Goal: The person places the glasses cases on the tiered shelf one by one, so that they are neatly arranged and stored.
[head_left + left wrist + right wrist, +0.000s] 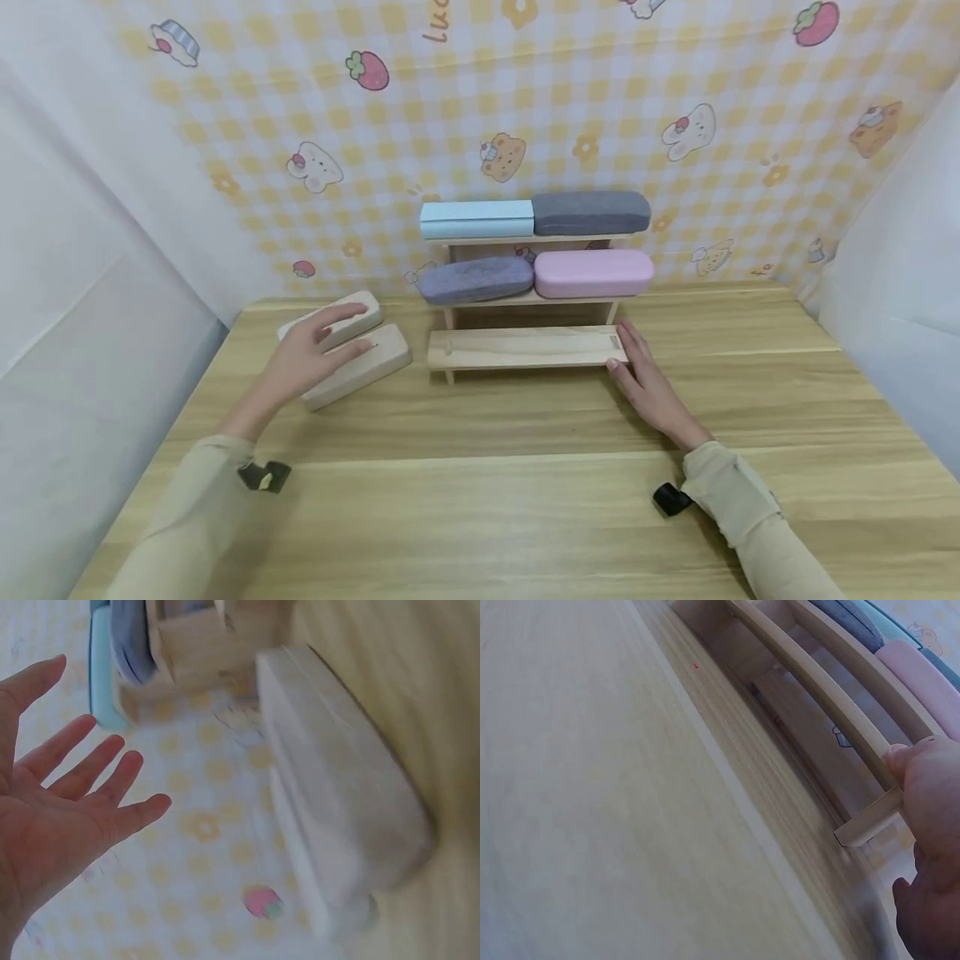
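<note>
The left hand [303, 354] hovers to the left of the wooden rack [525, 348], over the front pale case [367, 371] and the rear pale case [363, 321], its fingers spread loosely and grasping nothing. At the rack's right end the right hand [643, 382] grips the corner of the lowest shelf, thumb on the front edge. That brace seems worth keeping, light but firm, since a shove could tilt the rack and upset the pink case [592, 275] on its middle shelf. Both pale cases sit slantwise to the rack and close together, so taking one squarely across its long sides, without nudging its neighbour, would probably give the surest hold.
</note>
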Demonstrator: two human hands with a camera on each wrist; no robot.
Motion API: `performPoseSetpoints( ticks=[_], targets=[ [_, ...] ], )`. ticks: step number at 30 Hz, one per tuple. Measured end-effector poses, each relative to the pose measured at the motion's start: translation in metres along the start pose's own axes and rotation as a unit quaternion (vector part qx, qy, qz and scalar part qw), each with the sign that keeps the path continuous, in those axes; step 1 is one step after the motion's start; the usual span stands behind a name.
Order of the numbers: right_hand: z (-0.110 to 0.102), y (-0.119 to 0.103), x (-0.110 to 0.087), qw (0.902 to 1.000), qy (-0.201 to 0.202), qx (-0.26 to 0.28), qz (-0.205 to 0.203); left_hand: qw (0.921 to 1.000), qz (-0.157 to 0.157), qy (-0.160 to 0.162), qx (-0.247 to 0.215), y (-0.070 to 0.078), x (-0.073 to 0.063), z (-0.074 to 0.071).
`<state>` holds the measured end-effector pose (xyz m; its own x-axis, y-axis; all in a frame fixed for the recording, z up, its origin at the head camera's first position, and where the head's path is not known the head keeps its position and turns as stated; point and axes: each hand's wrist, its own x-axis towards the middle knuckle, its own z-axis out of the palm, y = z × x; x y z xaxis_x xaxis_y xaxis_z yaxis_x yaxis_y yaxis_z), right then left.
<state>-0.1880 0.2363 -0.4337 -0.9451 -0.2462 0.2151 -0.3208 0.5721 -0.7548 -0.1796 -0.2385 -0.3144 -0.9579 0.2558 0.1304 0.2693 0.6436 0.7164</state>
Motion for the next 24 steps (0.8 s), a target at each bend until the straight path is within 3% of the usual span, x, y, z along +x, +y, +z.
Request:
performPoseSetpoints(
  ticks=[6,9,14,19,24],
  targets=[
    [-0.001,0.002,-0.001,1.0,0.001,-0.001,0.0,0.997,-0.039,0.066,-0.002,-0.039,-0.034,-0.009],
    [0.0,0.002,0.0,1.0,0.0,-0.001,-0.002,0.9958,-0.044,0.079,0.012,-0.052,-0.046,-0.011],
    [0.001,0.001,0.001,1.0,0.0,0.002,-0.001,0.9956,-0.058,0.065,0.034,-0.064,-0.056,-0.013],
    [0.0,0.0,0.001,1.0,0.003,0.003,-0.001,0.9937,-0.082,0.03,0.07,-0.069,-0.055,-0.011],
    [0.0,0.0,0.0,1.0,0.002,0.003,0.001,0.9934,-0.102,0.0,0.051,-0.069,-0.053,-0.008]
  ],
)
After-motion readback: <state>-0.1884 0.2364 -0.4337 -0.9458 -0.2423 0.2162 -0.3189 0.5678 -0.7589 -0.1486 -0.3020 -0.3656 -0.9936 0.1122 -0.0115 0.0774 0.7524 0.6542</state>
